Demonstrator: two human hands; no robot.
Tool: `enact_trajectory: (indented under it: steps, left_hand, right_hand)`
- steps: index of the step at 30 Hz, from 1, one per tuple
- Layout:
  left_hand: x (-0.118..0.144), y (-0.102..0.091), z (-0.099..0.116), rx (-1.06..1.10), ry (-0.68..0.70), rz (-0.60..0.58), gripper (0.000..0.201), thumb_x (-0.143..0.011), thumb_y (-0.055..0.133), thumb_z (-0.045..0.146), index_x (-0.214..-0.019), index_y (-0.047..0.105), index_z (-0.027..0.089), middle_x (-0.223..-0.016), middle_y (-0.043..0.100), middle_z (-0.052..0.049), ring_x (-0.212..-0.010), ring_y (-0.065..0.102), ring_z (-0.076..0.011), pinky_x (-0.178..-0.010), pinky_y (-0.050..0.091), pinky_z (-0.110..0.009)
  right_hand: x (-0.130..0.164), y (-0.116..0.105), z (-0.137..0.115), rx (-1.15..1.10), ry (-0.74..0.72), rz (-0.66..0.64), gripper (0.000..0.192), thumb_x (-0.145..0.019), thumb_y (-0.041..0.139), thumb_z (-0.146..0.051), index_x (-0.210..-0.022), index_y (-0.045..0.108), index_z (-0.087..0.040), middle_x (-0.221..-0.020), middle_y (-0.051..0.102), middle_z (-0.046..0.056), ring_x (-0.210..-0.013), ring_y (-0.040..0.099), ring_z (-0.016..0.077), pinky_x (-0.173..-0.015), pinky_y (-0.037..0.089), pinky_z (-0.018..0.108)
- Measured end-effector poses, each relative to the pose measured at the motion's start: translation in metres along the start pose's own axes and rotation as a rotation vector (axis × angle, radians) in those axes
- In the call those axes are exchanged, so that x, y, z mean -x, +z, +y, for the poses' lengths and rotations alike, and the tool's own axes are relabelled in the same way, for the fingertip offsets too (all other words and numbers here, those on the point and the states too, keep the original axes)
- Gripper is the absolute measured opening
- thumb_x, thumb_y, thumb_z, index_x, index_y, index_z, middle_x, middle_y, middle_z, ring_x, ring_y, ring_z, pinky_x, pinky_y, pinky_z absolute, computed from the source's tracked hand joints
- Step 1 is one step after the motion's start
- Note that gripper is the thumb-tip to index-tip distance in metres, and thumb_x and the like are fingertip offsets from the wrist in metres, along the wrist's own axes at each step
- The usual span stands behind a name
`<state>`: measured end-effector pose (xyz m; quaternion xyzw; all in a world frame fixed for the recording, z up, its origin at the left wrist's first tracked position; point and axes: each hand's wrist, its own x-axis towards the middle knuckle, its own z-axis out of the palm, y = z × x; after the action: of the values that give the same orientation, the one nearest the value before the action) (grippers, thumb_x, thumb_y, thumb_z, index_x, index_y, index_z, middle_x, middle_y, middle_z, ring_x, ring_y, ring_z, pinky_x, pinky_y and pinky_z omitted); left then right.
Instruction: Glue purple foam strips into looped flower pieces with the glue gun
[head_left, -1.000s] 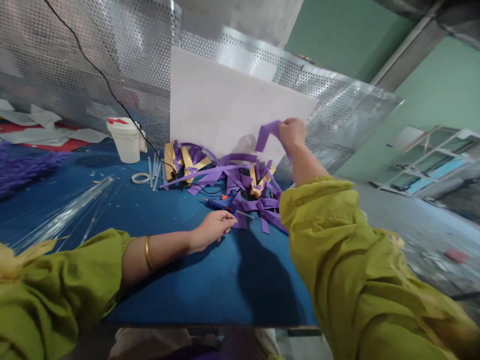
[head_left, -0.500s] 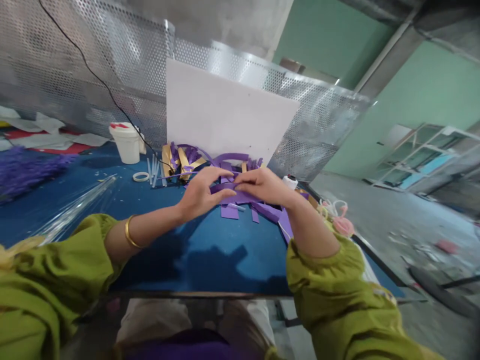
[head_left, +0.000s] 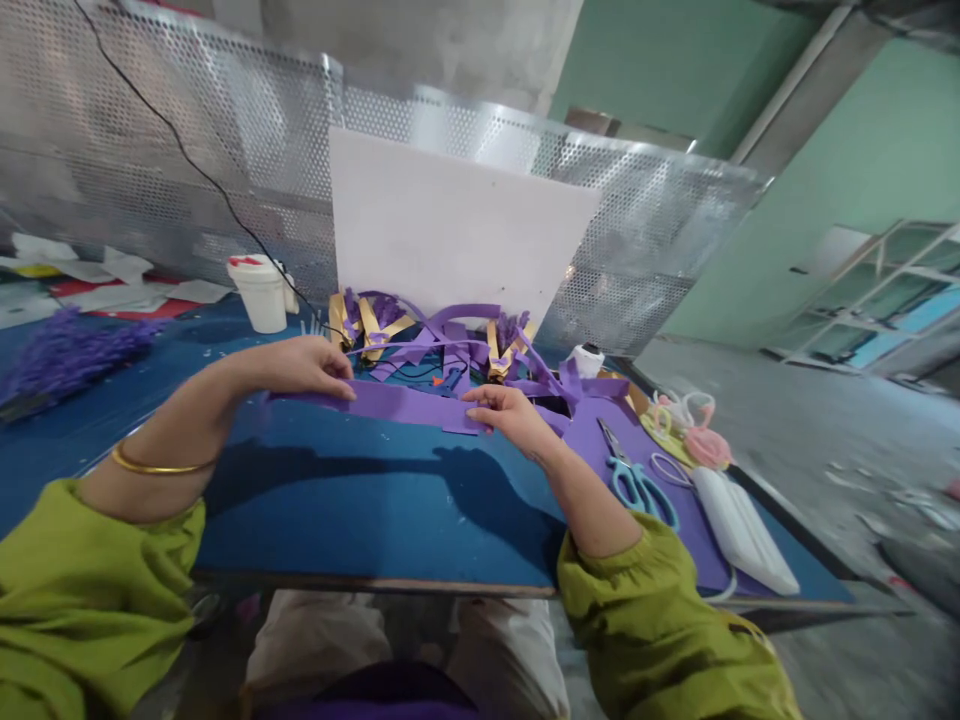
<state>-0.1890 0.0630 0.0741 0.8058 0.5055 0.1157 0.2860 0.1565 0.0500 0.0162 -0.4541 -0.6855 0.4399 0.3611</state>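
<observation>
A long purple paper strip is stretched flat just above the blue table. My left hand pinches its left end. My right hand pinches its right end. Both arms wear yellow-green sleeves, and a gold bangle sits on the left wrist. Behind the strip lies a heap of purple and gold paper strips against a white board.
Blue-handled scissors lie on a purple sheet at my right, beside a white pack and pink rings. A white tub stands at the back left. A perforated metal screen walls the table's rear.
My right hand brought a purple strip down from the board. Both hands met over the heap, then drew apart, stretching the strip out between them.
</observation>
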Motion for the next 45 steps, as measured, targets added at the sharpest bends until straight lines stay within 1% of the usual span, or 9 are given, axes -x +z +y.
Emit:
enact_trajectory:
  steps: [6, 9, 11, 14, 16, 22, 29, 38, 45]
  left_hand:
    - [-0.008, -0.001, -0.036, -0.174, -0.173, 0.101, 0.016, -0.064, 0.074, 0.02, -0.077, 0.077, 0.01, -0.071, 0.073, -0.003, -0.068, 0.062, -0.0182, -0.063, 0.04, -0.02]
    - [-0.022, 0.035, -0.011, -0.209, -0.079, 0.333, 0.038, -0.074, 0.071, 0.029, -0.108, 0.074, 0.011, -0.11, 0.074, -0.013, -0.102, 0.063, -0.0288, -0.081, 0.044, -0.027]
    - [-0.03, 0.067, 0.016, -0.14, 0.04, 0.358, 0.045, -0.087, 0.057, 0.04, -0.127, 0.065, 0.019, -0.131, 0.066, -0.008, -0.118, 0.058, -0.0248, -0.092, 0.043, -0.027]
    - [-0.033, 0.105, 0.049, 0.276, 0.235, 0.227, 0.042, -0.089, 0.054, 0.045, -0.12, 0.069, 0.02, -0.123, 0.07, -0.007, -0.111, 0.062, -0.0244, -0.091, 0.045, -0.029]
    - [-0.03, 0.117, 0.058, 0.37, 0.21, 0.215, 0.033, -0.083, 0.061, 0.044, -0.099, 0.075, 0.019, -0.102, 0.076, -0.006, -0.097, 0.065, -0.0238, -0.083, 0.047, -0.028]
    - [-0.024, 0.115, 0.053, 0.527, 0.119, 0.293, 0.028, -0.079, 0.065, 0.041, -0.081, 0.073, 0.015, -0.064, 0.061, 0.0, -0.056, 0.048, -0.0113, -0.053, 0.036, -0.022]
    - [-0.023, 0.114, 0.053, 0.8, -0.013, 0.228, 0.03, -0.074, 0.071, 0.044, -0.08, 0.072, 0.014, -0.068, 0.061, 0.001, -0.059, 0.048, -0.0097, -0.056, 0.036, -0.021]
    - [-0.019, 0.124, 0.055, 0.625, 0.087, 0.237, 0.03, -0.08, 0.067, 0.042, -0.078, 0.074, 0.013, -0.054, 0.055, 0.002, -0.05, 0.043, -0.0086, -0.049, 0.032, -0.021]
    - [-0.013, 0.129, 0.058, 0.432, 0.221, 0.36, 0.031, -0.085, 0.064, 0.043, -0.087, 0.08, 0.017, -0.076, 0.075, -0.002, -0.065, 0.061, -0.013, -0.06, 0.043, -0.021]
  right_hand:
    - [-0.003, 0.014, 0.014, -0.135, -0.043, 0.149, 0.029, -0.07, 0.062, -0.029, -0.098, 0.06, -0.018, -0.057, 0.048, -0.011, -0.046, 0.055, 0.0102, -0.054, 0.043, 0.026]
    - [0.002, 0.025, 0.013, -0.07, -0.082, 0.115, 0.025, -0.073, 0.057, -0.025, -0.097, 0.059, -0.02, -0.059, 0.048, -0.01, -0.048, 0.057, 0.0109, -0.054, 0.042, 0.026]
    - [0.006, 0.033, 0.011, -0.033, -0.104, 0.081, 0.023, -0.076, 0.055, -0.023, -0.099, 0.059, -0.021, -0.061, 0.05, -0.009, -0.049, 0.057, 0.0112, -0.055, 0.042, 0.026]
    - [0.013, 0.043, 0.006, -0.008, -0.139, 0.067, 0.022, -0.079, 0.054, -0.022, -0.1, 0.06, -0.023, -0.061, 0.053, -0.008, -0.051, 0.058, 0.0121, -0.056, 0.044, 0.027]
    - [0.016, 0.047, 0.004, -0.006, -0.155, 0.071, 0.02, -0.08, 0.055, -0.022, -0.099, 0.06, -0.024, -0.062, 0.054, -0.007, -0.052, 0.059, 0.0126, -0.055, 0.044, 0.027]
    - [0.022, 0.045, 0.0, -0.023, -0.234, 0.062, 0.031, -0.088, 0.053, -0.024, -0.116, 0.064, -0.027, -0.072, 0.056, -0.004, -0.059, 0.064, 0.0125, -0.062, 0.049, 0.028]
    - [0.02, 0.038, -0.001, 0.139, -0.488, 0.04, 0.03, -0.084, 0.061, -0.014, -0.106, 0.074, -0.029, -0.105, 0.07, 0.004, -0.101, 0.065, 0.0196, -0.093, 0.051, 0.038]
    - [0.021, 0.048, 0.0, -0.032, -0.331, 0.127, 0.005, -0.078, 0.074, -0.022, -0.078, 0.077, -0.025, -0.089, 0.077, 0.002, -0.09, 0.07, 0.0196, -0.087, 0.054, 0.035]
    - [0.024, 0.054, -0.005, -0.252, -0.144, 0.188, 0.011, -0.074, 0.076, -0.028, -0.072, 0.068, -0.02, -0.082, 0.077, 0.003, -0.075, 0.07, 0.0165, -0.071, 0.055, 0.029]
